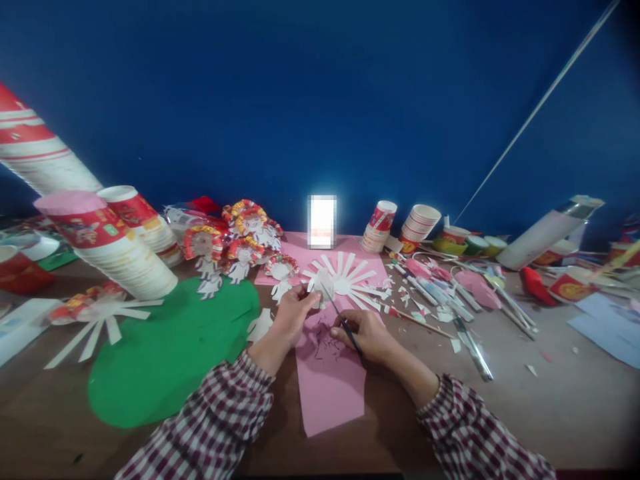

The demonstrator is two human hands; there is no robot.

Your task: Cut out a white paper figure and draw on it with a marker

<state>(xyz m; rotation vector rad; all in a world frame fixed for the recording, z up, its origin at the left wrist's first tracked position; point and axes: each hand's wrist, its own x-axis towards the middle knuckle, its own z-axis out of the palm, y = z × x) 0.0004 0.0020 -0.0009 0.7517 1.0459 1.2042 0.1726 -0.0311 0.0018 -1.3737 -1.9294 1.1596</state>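
Observation:
My left hand (293, 310) pinches a small white paper cut-out (321, 283) and holds it just above the table. My right hand (366, 333) is closed round a thin dark tool, likely a pen or small scissors (341, 318), whose tip points up at the cut-out. Both hands hover over a pink paper sheet (330, 383) with dark scribbles or snippets on it. Behind them lies a paper cup cut open into white rays (350, 280). Both sleeves are checked red and white.
A green paper circle (165, 360) lies at the left. Stacks of paper cups (115, 247) lean at the left, more cups (420, 227) at the back. Finished paper dolls (240, 243) sit behind. Pens, scissors and scraps (450, 293) litter the right side. A lit phone (321, 221) stands at the back.

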